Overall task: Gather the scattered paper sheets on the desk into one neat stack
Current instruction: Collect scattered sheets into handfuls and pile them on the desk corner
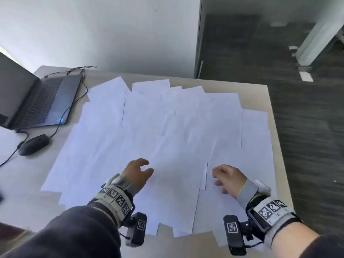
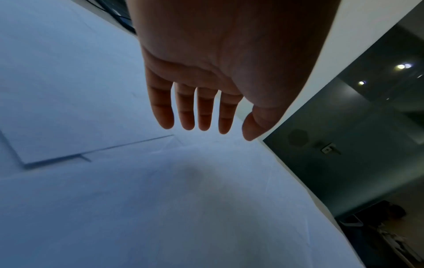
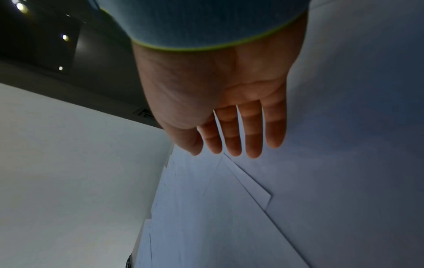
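Several white paper sheets (image 1: 167, 131) lie spread and overlapping across most of the desk (image 1: 270, 112). My left hand (image 1: 138, 174) hovers over the near middle of the spread, fingers relaxed and empty; in the left wrist view the left hand (image 2: 201, 116) hangs palm down above the sheets (image 2: 137, 199), fingers straight and slightly apart. My right hand (image 1: 223, 178) hovers a little to the right, also empty; in the right wrist view the right hand (image 3: 231, 143) has straight fingers above overlapping sheets (image 3: 229, 208). Neither hand touches paper as far as I can see.
An open laptop (image 1: 35, 101) stands at the desk's far left with a black mouse (image 1: 33, 144) and cables in front of it. A white wall (image 1: 104, 30) backs the desk. The desk's right edge drops to dark floor (image 1: 305, 127). Some sheets overhang the near edge.
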Available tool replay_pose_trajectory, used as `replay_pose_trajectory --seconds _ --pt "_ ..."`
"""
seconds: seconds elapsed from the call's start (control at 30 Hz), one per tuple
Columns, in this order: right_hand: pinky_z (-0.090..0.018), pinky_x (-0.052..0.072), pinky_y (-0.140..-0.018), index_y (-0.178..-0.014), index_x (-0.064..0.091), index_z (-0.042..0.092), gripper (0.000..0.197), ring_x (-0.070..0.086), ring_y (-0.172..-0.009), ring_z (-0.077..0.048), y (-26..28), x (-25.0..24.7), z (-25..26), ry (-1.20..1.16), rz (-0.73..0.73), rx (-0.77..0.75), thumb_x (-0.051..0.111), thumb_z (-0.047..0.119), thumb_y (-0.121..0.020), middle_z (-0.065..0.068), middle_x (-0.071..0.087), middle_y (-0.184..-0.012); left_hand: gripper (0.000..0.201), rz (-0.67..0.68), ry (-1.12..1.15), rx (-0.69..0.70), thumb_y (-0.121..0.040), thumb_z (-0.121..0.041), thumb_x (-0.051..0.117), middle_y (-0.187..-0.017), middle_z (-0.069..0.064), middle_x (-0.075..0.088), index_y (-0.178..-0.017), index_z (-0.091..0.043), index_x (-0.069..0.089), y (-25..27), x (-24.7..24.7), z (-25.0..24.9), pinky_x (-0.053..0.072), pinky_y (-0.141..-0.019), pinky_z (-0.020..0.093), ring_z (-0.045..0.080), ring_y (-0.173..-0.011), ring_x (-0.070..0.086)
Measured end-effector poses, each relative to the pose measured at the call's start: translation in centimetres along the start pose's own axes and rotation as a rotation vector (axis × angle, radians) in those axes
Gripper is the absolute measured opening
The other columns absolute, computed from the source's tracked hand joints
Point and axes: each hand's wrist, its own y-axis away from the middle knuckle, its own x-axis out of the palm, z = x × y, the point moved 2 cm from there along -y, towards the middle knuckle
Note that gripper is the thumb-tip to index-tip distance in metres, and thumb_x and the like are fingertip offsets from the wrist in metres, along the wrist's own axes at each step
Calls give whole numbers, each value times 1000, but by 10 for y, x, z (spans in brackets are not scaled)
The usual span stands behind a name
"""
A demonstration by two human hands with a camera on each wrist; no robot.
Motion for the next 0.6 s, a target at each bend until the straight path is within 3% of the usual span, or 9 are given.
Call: replay_pose_trajectory --seconds 0.2,0.3,0.43,0.6 --pt "-33 51 -69 -95 68 22 8 68 -91 -22 1 16 -14 -220 28 93 63 27 -91 1 66 -97 48 19 55 -26 -88 -42 63 -141 -5 49 -135 -37 51 -3 12 -12 53 -93 40 16 -107 60" --pt "-34 51 -73 -96 68 23 9 69 -93 -22 1 20 -15 -244 38 102 63 28 -91 2 66 -98 52 17 61 -34 -86 -42 64 -141 -5 48 -136 -37 49 -3 17 -16 54 -93 42 17 -107 59" --pt "-34 52 -76 -97 68 20 11 70 -89 -21 1 24 -14 -254 51 112 62 28 -92 0 66 -96 55 18 129 -77 -87 -40 69 -137 -4 50 -138 -33 50 -7 19 -21 47 -88 36 20 -105 58" --pt "-35 53 -77 -100 67 18 13 70 -86 -20 -1 23 -12 -277 49 120 61 27 -93 -1 65 -97 65 73 266 -128 -79 -40 73 -127 1 60 -139 -26 51 -13 23 -26 53 -98 48 26 -107 65"
